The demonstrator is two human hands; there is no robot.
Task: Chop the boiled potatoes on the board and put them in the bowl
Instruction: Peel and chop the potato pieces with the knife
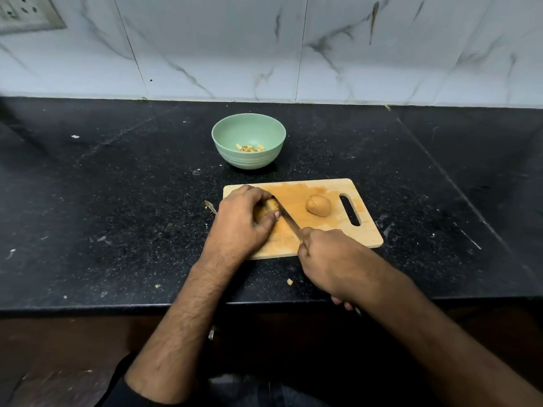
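Observation:
A wooden chopping board (323,236) lies on the black counter. My left hand (239,221) grips a boiled potato (271,204) at the board's left end, fingers curled over it. My right hand (329,259) holds a knife (289,220) by the handle; its blade runs diagonally against the potato's exposed end. A second, whole potato (318,205) sits on the board near the handle slot. Behind the board stands a green bowl (232,136) with several chopped potato pieces (250,148) at its bottom.
The black granite counter (117,201) carries scattered crumbs, a peel scrap (210,206) left of the board and a small potato bit (289,281) near the front edge. A marble-tiled wall rises behind, with a socket plate (26,13) at top left.

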